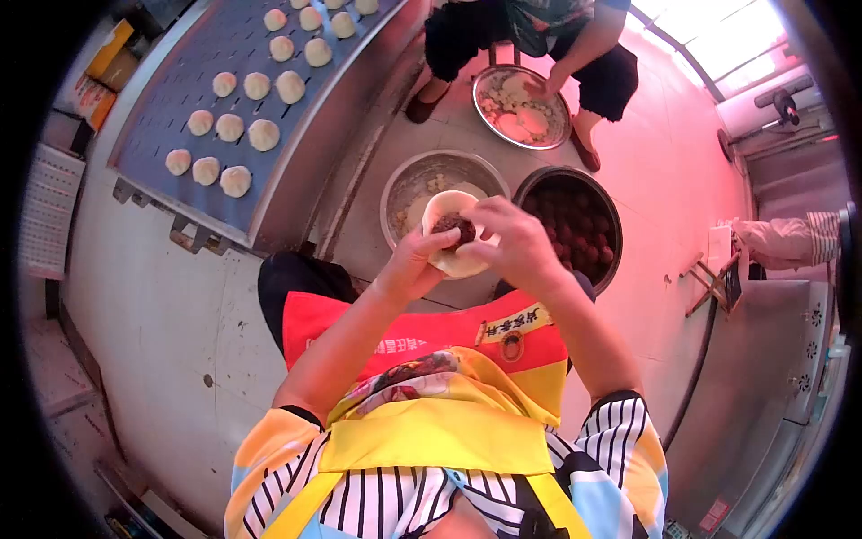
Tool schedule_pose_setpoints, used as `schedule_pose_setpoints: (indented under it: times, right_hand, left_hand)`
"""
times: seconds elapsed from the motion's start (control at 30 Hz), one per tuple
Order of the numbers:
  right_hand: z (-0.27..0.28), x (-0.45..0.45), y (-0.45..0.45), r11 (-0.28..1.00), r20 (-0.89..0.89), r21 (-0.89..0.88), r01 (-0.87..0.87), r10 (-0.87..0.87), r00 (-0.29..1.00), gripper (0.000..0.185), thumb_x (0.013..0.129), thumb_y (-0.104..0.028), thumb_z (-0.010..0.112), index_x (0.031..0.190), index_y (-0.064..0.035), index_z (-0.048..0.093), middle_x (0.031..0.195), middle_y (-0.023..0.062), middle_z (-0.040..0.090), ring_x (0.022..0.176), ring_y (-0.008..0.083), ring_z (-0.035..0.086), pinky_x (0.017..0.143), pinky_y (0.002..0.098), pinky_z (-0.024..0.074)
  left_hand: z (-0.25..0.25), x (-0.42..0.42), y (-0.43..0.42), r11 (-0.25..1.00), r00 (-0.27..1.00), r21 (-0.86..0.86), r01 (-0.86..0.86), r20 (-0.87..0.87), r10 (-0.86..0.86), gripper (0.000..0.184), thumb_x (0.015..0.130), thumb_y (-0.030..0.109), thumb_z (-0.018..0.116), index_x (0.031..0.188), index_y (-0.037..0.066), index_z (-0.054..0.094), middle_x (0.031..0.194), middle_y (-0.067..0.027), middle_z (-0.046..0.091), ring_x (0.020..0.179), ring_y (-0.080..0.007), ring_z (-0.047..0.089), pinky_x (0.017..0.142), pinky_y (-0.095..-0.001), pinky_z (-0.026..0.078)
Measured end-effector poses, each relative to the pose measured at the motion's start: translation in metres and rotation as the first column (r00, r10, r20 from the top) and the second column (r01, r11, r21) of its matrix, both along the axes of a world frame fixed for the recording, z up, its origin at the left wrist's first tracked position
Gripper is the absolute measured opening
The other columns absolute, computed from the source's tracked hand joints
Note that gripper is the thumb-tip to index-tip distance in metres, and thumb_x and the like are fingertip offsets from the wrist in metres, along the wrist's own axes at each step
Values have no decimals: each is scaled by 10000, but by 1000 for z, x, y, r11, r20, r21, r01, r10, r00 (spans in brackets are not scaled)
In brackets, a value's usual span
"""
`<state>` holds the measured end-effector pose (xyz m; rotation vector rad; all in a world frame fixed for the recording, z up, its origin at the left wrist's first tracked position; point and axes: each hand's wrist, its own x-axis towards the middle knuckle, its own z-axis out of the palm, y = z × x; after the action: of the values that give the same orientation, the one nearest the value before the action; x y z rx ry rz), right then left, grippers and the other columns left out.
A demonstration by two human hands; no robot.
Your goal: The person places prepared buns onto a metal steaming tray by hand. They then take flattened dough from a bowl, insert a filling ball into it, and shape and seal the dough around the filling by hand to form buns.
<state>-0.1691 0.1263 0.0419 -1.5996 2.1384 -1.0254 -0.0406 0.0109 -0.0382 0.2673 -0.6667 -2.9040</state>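
In front of me, a round dough wrapper is cupped around a dark ball of filling. My left hand holds the wrapper from below, its thumb pressed on the filling. With bent fingers, my right hand grips the wrapper's right edge. Behind the wrapper sits a metal bowl with pale dough pieces in it, partly hidden by my hands. Just right of it stands a dark tub with several dark filling balls.
At the upper left, several formed buns sit in rows on a blue slatted surface. Opposite me, a seated person reaches a hand into another metal bowl of dough. A small stool stands on the right.
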Motion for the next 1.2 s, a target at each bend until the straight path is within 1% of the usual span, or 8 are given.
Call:
schedule_pose_setpoints:
  times: [0.1, 0.17, 0.27, 0.6, 0.8, 0.9, 1.1, 1.2]
  right_hand:
    - [-1, -15, -4, 948, 443, 69, 310, -308, 842, 197, 811, -116, 678, 952, 19, 650, 777, 22, 621, 605, 72, 536, 558, 214, 451]
    - [-9, -22, -7, 920, 628, 353, 168, -366, 686, 176, 833, -124, 665, 934, 20, 653, 758, 19, 622, 579, 57, 529, 517, 197, 437]
    - [-30, -22, -8, 954, 756, 298, -29, -217, 618, 186, 841, -151, 665, 925, 15, 659, 745, 21, 615, 605, 89, 566, 544, 225, 467]
    - [-17, -7, -11, 998, 954, 59, -28, -48, 296, 112, 831, -120, 676, 841, -30, 609, 734, 13, 599, 644, 88, 588, 567, 238, 503]
    - [-32, 0, -9, 998, 712, 20, 56, -54, 700, 122, 818, -116, 685, 817, -26, 603, 711, 0, 588, 651, 65, 544, 568, 214, 453]
    - [-30, 6, -12, 973, 770, -15, 230, -135, 624, 140, 804, -116, 702, 815, -17, 604, 731, 0, 592, 676, 64, 536, 581, 216, 439]
    - [-28, 2, -5, 983, 857, -159, 88, 94, 507, 140, 790, -79, 710, 853, -10, 606, 792, 1, 599, 722, 70, 555, 626, 226, 460]
    - [-34, -4, 1, 1000, 847, -20, -12, 23, 532, 135, 792, -57, 702, 873, -5, 607, 818, 1, 603, 740, 72, 564, 660, 224, 469]
  left_hand:
    - [20, 19, -2, 998, 998, -22, -66, 19, 67, 440, 875, 134, 616, 1269, 61, 434, 1189, -68, 536, 1083, -178, 556, 941, -359, 476]
    - [28, 32, -3, 996, 997, 53, -67, 36, 65, 442, 866, 107, 620, 1265, 54, 437, 1179, -74, 540, 1088, -182, 553, 947, -352, 471]
    - [41, 41, -1, 999, 999, 41, 4, 41, -5, 439, 861, 103, 622, 1258, 44, 442, 1171, -80, 543, 1089, -184, 551, 941, -346, 474]
    - [46, 42, 2, 976, 994, -213, -49, 83, 69, 439, 836, 118, 664, 1229, 45, 483, 1114, -62, 575, 1024, -161, 581, 901, -322, 485]
    - [32, 43, 0, 959, 983, -281, -46, 158, 94, 425, 856, 132, 654, 1237, 53, 483, 1111, -45, 571, 1016, -133, 569, 900, -298, 475]
    - [36, 38, 7, 918, 967, -365, -156, 132, 217, 415, 865, 136, 645, 1241, 61, 485, 1112, -41, 569, 1019, -122, 561, 906, -287, 466]
    - [43, 40, -2, 916, 986, -399, -40, 131, 100, 394, 886, 153, 621, 1242, 56, 483, 1118, -38, 566, 1027, -114, 555, 906, -279, 462]
    - [43, 40, -8, 908, 989, -418, 35, 147, 30, 375, 897, 158, 604, 1236, 51, 486, 1118, -39, 565, 1027, -112, 552, 906, -277, 460]
